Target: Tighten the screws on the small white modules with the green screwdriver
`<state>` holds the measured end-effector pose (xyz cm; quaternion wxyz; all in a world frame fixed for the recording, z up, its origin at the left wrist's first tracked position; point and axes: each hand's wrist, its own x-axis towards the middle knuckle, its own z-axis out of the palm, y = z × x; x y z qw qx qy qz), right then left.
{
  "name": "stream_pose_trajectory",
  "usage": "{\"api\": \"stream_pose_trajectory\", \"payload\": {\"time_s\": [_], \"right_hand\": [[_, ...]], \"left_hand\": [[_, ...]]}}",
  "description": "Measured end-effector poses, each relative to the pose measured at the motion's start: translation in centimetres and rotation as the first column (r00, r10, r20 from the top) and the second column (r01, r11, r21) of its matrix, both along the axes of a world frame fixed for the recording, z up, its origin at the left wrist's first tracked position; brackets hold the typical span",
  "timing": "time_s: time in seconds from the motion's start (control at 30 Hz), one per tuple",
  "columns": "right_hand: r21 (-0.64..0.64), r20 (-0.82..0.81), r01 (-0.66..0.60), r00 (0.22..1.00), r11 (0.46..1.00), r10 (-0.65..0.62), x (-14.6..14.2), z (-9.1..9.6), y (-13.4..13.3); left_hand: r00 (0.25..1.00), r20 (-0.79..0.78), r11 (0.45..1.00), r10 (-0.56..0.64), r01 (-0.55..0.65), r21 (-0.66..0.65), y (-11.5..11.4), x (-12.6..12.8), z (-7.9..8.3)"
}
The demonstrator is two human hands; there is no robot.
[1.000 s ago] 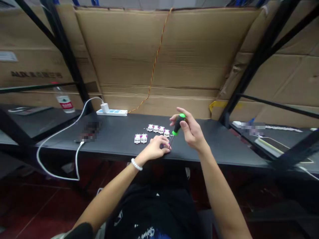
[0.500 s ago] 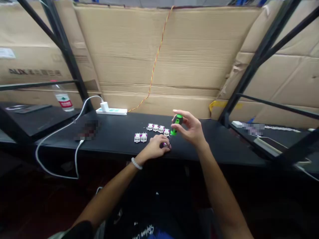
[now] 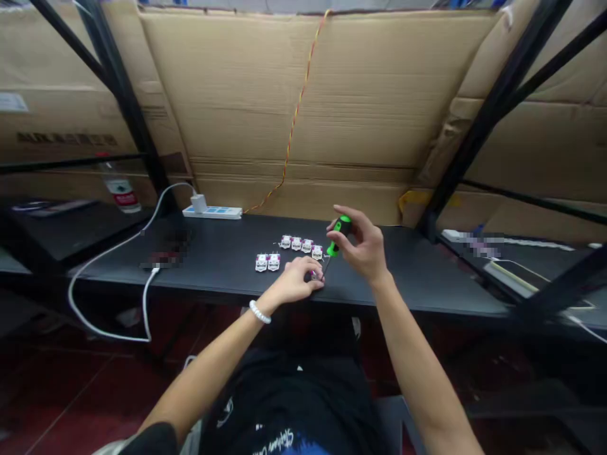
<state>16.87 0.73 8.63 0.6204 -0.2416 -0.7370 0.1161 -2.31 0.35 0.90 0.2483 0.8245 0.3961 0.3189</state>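
Note:
My left hand (image 3: 298,279) is closed around a small white-and-purple part (image 3: 313,275) on the black tabletop, and the fingers cover most of it. In my right hand (image 3: 363,243) is a green-and-black screwdriver (image 3: 340,231), its handle pinched between thumb and fingers. The thin shaft slants down to the left, with its tip at the part under my left fingers. Just beyond my left hand lie several similar white-and-purple parts (image 3: 296,244) in a row. A pair of them (image 3: 268,262) sits to the left, side by side.
A white power strip (image 3: 212,212) with a plugged-in charger lies against the cardboard at the back. Its white cable (image 3: 107,249) loops over the table's left front edge. Black metal posts (image 3: 462,145) flank the workspace. A plastic bottle (image 3: 123,193) stands at far left.
The screwdriver handle has tilted slightly to the right, and my right fingers have shifted on it. My left hand stays nearly still. The scene looks brighter low down.

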Motion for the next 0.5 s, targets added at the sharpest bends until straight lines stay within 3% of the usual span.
{"api": "stream_pose_trajectory", "payload": {"time_s": [0.4,0.5], "right_hand": [[-0.027,0.009,-0.049,0.999,0.998,0.050,0.33,-0.34,0.11],[-0.056,0.037,-0.114,0.992,0.992,0.117,0.50,-0.38,0.34]], "left_hand": [[1.000,0.010,1.000,0.020,-0.020,-0.015,0.08,0.07,-0.11],[1.000,0.013,1.000,0.015,-0.015,-0.011,0.11,0.06,-0.14]]}}
